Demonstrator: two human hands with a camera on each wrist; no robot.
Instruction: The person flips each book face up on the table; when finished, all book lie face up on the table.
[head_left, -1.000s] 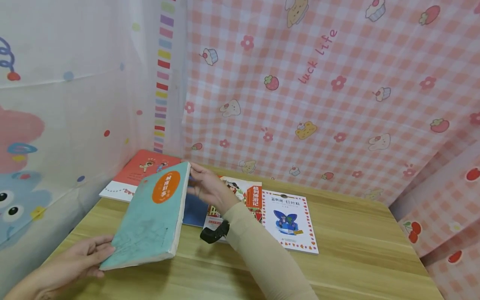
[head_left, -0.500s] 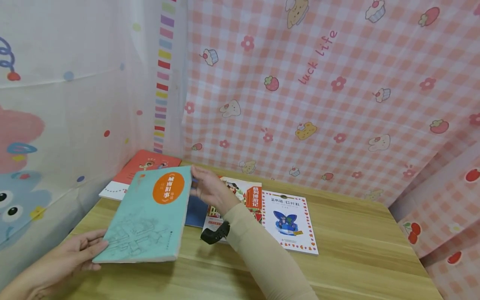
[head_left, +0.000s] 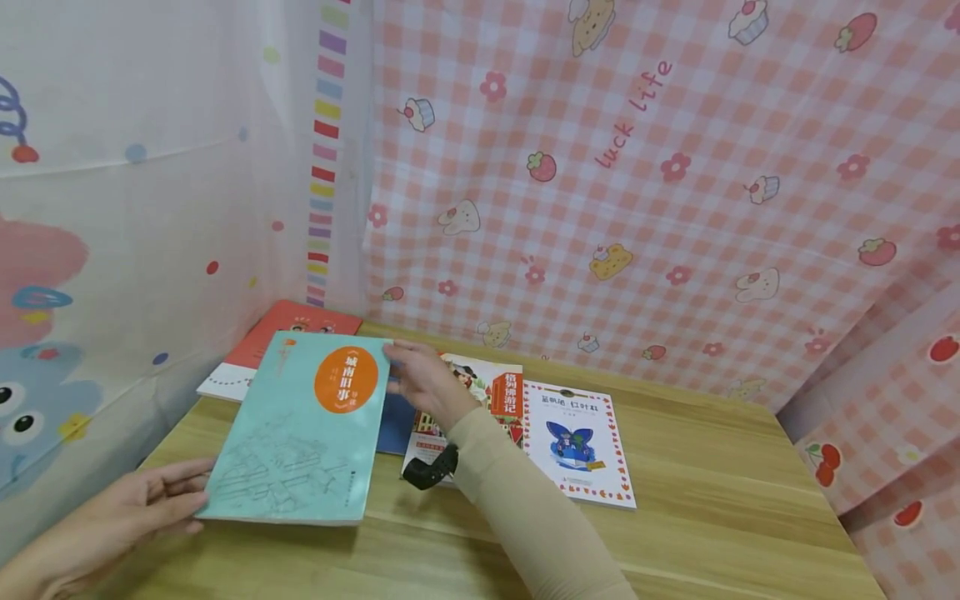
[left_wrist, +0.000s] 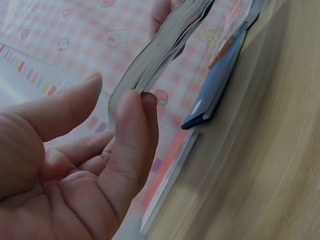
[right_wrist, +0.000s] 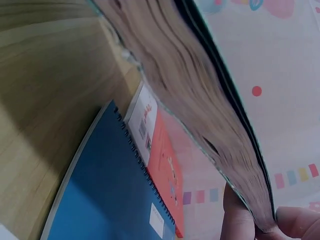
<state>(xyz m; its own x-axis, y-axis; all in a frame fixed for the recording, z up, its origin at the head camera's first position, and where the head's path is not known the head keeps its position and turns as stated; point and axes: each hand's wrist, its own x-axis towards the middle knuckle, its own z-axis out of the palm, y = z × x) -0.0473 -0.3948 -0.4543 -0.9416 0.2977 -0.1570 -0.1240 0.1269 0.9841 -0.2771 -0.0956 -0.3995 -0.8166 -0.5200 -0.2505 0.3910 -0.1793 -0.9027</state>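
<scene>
A teal paperback book (head_left: pixel 292 433) with an orange oval on its cover is held tilted above the table, front cover up. My right hand (head_left: pixel 427 379) pinches its top right corner between thumb and fingers; in the right wrist view the thumb and a finger meet over the page block (right_wrist: pixel 200 100). At the book's lower left corner is my left hand (head_left: pixel 131 517). Its fingertips touch the page edge in the left wrist view, while the thumb stands apart from the book. Beneath the book, a blue spiral notebook (head_left: pixel 396 427) is mostly hidden.
On the wooden table (head_left: pixel 712 500), a red and white book (head_left: pixel 255 354) lies at the back left. Right of the notebook are an illustrated book (head_left: pixel 506 379), partly behind my right forearm, and a white book with a blue butterfly (head_left: pixel 577 442). Patterned curtains (head_left: pixel 600 208) stand behind.
The teal book has turned from a steep tilt to face its cover more upward, shifting slightly right. My left hand has moved slightly left, its grip loosened. My right hand still holds the top corner.
</scene>
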